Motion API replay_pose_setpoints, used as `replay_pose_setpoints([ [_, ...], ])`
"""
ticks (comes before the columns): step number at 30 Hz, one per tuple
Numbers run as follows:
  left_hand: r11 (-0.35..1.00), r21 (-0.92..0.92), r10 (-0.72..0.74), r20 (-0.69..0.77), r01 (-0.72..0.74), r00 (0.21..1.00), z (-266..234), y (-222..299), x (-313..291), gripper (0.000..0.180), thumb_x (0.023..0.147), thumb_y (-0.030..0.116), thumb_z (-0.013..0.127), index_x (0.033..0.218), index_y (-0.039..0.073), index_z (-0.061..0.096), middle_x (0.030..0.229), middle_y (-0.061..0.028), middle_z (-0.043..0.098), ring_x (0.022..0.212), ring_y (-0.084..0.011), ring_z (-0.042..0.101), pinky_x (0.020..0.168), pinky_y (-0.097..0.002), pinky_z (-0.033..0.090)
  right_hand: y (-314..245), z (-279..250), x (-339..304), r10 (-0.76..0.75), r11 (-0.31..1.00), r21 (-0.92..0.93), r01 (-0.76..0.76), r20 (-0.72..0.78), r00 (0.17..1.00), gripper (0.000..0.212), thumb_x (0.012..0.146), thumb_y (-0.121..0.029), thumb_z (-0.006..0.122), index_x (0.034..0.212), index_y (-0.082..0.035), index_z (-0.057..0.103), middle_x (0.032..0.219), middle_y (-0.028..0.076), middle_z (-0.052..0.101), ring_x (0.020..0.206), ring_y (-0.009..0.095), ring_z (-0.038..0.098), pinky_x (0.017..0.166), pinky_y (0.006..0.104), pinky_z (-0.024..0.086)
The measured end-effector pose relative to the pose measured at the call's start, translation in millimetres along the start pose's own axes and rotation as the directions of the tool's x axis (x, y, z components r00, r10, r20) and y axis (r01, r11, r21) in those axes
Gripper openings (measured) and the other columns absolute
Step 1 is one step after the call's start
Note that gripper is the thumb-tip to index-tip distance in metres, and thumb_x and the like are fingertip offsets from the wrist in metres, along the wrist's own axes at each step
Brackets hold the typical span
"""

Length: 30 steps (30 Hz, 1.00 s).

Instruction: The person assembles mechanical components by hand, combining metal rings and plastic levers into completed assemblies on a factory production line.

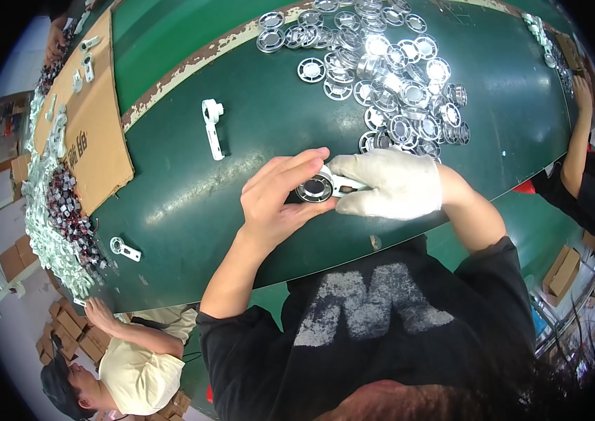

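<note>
Above the near part of the green table I hold a white plastic housing (340,184) with a round head and a short handle. My bare left hand (274,189) curls its fingers and thumb around the head. A dark, silver-rimmed round cover (314,188) sits at that head; how firmly it is seated I cannot tell. My right hand (392,186), in a white glove, pinches the handle, hiding most of it. Something small and dark red shows in the handle. Another white housing (212,130) lies farther off to the left, and one more (125,249) rests near the left edge.
Silver spoked round covers (399,95) lie heaped at the far middle of the green table (178,210). Leftward are a cardboard sheet (101,133), white housings (52,235) and dark wired parts (66,203). A person in a cream shirt (139,372) works at left; another person's arm (578,140) is at right.
</note>
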State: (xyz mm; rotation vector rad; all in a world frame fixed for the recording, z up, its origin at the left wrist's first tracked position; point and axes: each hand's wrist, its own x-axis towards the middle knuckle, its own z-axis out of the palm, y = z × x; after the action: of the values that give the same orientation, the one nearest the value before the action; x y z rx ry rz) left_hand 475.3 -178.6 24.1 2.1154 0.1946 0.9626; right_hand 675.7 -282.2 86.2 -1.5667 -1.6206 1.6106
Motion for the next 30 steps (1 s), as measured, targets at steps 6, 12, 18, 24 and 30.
replay_pose_setpoints([
  [6, 0.951, 0.205, 0.237, 0.008, -0.233, 0.972, 7, 4, -2, 0.053, 0.073, 0.026, 0.088, 0.116, 0.003, 0.066, 0.113, -0.0109, 0.076, 0.085, -0.025, 0.068, 0.07, -0.0305, 0.057, -4, 14, 5, 0.095, 0.988, -0.119, -0.096, -0.013, 0.995, 0.054, 0.097, -0.053, 0.051, 0.105, -0.001, 0.064, 0.076, 0.016, 0.069, 0.079, 0.035, 0.072, 0.073, 0.0454, 0.055],
  [12, 0.937, -0.337, -0.073, 0.082, 0.097, 0.994, 4, 10, -1, 0.063, 0.088, 0.04, 0.079, 0.131, -0.001, 0.06, 0.127, -0.0226, 0.068, 0.111, -0.0371, 0.067, 0.099, -0.0443, 0.052, -1, 25, 8, -0.105, 0.992, -0.091, 0.092, -0.141, 0.984, 0.046, 0.098, -0.054, 0.053, 0.109, -0.011, 0.066, 0.08, 0.015, 0.071, 0.075, 0.037, 0.071, 0.069, 0.0474, 0.056],
  [18, 0.846, -0.467, -0.272, 0.041, 0.259, 0.961, 9, 23, -6, 0.043, 0.1, 0.033, 0.066, 0.116, -0.007, 0.066, 0.122, -0.0254, 0.069, 0.111, -0.0331, 0.07, 0.095, -0.0385, 0.056, 10, 42, 12, -0.367, 0.877, -0.438, 0.196, -0.349, 0.862, 0.032, 0.098, -0.044, 0.06, 0.113, -0.016, 0.064, 0.069, 0.01, 0.066, 0.063, 0.034, 0.068, 0.053, 0.046, 0.053],
  [24, 0.858, -0.407, -0.261, 0.178, 0.313, 0.949, -7, 21, 10, 0.035, 0.094, 0.028, 0.074, 0.111, -0.003, 0.072, 0.119, -0.0204, 0.071, 0.109, -0.0309, 0.071, 0.092, -0.0388, 0.056, 15, 44, 13, -0.456, 0.837, -0.498, 0.227, -0.405, 0.792, 0.033, 0.096, -0.044, 0.061, 0.112, -0.015, 0.063, 0.063, 0.01, 0.064, 0.058, 0.033, 0.067, 0.049, 0.0443, 0.052],
  [30, 0.748, -0.097, -0.631, 0.202, 0.656, 0.749, -51, -10, 62, 0.02, 0.099, 0.015, 0.062, 0.101, 0.001, 0.077, 0.09, -0.0008, 0.056, 0.082, -0.0078, 0.052, 0.071, -0.0246, 0.044, -6, 28, 4, -0.206, 0.977, -0.155, 0.145, -0.533, 0.821, 0.047, 0.096, -0.035, 0.063, 0.132, -0.006, 0.056, 0.096, 0.013, 0.072, 0.087, 0.033, 0.071, 0.075, 0.0403, 0.057],
])
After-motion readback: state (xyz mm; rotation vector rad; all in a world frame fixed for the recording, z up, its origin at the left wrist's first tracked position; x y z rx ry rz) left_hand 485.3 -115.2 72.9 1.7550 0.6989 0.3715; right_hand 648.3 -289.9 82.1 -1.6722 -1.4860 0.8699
